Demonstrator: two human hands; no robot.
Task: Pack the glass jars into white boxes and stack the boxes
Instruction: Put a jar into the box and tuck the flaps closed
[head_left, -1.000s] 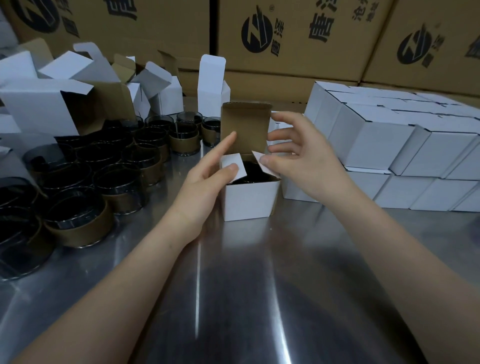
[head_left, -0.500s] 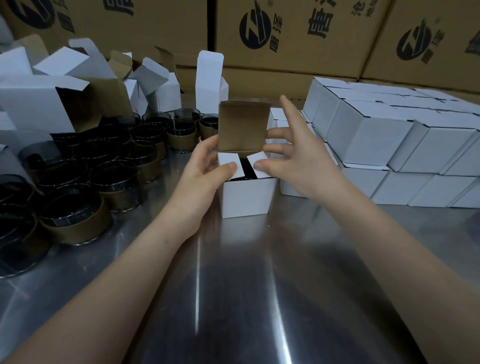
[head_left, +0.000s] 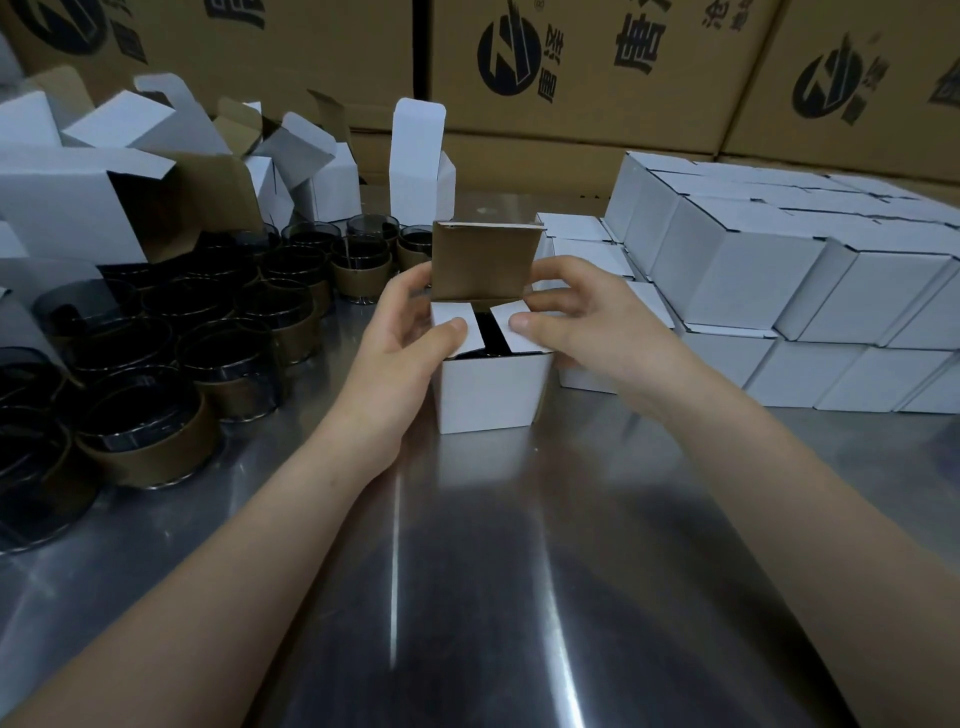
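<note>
Centrally, left hand (head_left: 400, 338) and right hand (head_left: 587, 322) pinch the white box (head_left: 493, 389) flaps, glass jars (head_left: 156, 431) crowding left, stacked boxes (head_left: 753, 280) right.

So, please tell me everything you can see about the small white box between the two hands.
The white box is small, of cardboard, white outside and brown inside. It stands upright on the steel table, top not yet closed. Its lid flap stands up at the back; two side flaps are folded inward, and the gap between them shows something dark inside. The left hand and right hand hold its sides, each thumb pressing one flap.
</note>
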